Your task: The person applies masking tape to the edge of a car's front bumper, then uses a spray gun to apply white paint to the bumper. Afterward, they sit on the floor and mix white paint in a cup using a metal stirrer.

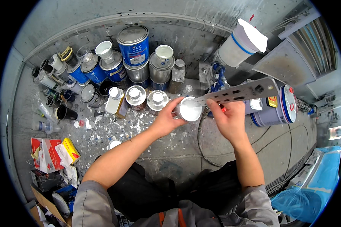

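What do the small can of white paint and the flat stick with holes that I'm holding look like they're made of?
The small can in the left hand looks like bare metal: its rim is shiny and silvery. The flat perforated stick in the right hand seems to be grey metal with a dull finish, thin and punched with slots, though painted plastic cannot be ruled out.

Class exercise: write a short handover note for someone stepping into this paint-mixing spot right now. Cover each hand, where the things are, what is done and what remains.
Left hand: wrapped around a small cup of white paint, held above the spattered floor.
Right hand: grips a flat perforated metal stick, its tip at the cup's rim.
Nearby: paint cans and bottles behind, a large tin to the right.
Done: the cup holds paint.
Left: probably stirring; whether it is mixed cannot be told.
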### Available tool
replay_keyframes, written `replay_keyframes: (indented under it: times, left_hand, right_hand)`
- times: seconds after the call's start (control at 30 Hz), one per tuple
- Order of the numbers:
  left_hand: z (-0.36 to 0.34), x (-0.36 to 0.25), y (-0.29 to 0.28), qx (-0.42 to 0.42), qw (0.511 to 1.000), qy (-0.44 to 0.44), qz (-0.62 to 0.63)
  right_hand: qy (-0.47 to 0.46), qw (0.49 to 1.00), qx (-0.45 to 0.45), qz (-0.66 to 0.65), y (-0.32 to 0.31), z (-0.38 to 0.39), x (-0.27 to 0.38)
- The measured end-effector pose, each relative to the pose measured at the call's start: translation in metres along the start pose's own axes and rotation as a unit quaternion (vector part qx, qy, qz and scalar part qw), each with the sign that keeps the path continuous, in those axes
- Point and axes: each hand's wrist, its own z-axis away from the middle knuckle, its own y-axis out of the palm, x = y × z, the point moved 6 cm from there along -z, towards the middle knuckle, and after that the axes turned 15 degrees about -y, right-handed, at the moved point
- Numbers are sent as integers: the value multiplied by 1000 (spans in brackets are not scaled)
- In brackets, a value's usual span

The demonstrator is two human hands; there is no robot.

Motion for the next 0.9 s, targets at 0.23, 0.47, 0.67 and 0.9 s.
replay_keyframes:
  times: [0.23, 0.47, 0.67, 0.9]
  left_hand:
    - [-4, 4, -3, -38, 999, 13, -26]
    - [-8, 8, -10, -11, 1000, 8, 18]
    - [-1, -12, -8, -15, 991, 90, -99]
    - [-8, -6, -11, -37, 994, 48, -92]
  right_hand:
    - [-16, 999, 1, -45, 18, 11, 9]
    - [-16, 988, 81, -129, 6, 20, -7]
    - [-62, 989, 55, -123, -16, 15, -21]
    - [36, 990, 33, -135, -10, 30, -33]
